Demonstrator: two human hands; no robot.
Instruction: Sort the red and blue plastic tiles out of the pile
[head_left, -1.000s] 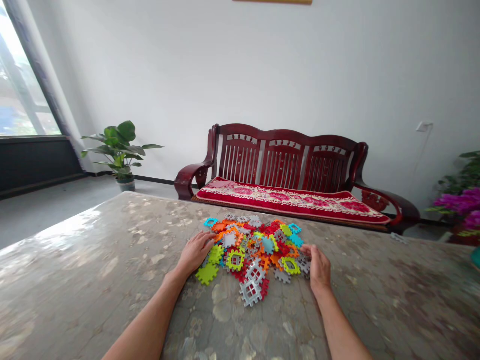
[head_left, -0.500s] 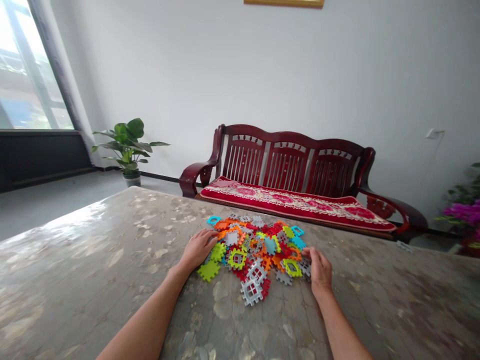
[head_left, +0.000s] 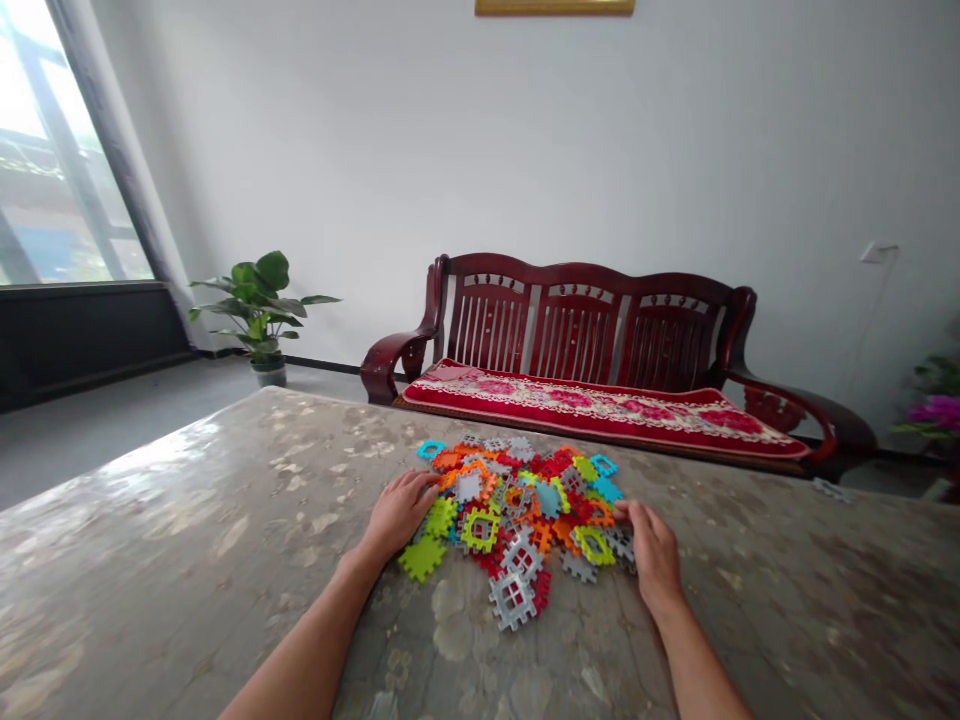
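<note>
A loose heap of flat plastic interlocking building pieces [head_left: 517, 500] with notched edges lies on the table, in red, orange, lime green, blue and grey. My left hand [head_left: 401, 508] rests palm down against the heap's left side, fingers stretched out and touching its edge. A lime green piece [head_left: 422, 558] lies just below those fingers. On the heap's right side is my right hand [head_left: 652, 548], its fingers loosely bent and apart, near a lime green frame piece [head_left: 594, 545] and grey pieces. Closest to me lies a silver-grey window piece [head_left: 513, 598]. Neither hand holds a piece.
The table [head_left: 225, 560] has a patterned grey-brown cover. A single grey piece [head_left: 831, 490] lies apart near the far right edge. Behind the table stands a dark red wooden bench [head_left: 577, 320] with a red floral cushion [head_left: 600, 405]. A potted plant [head_left: 262, 310] stands at the left.
The camera view has shifted slightly, so the whole scene sits a little lower. Both hands stay beside the heap, and no piece has visibly moved within it.
</note>
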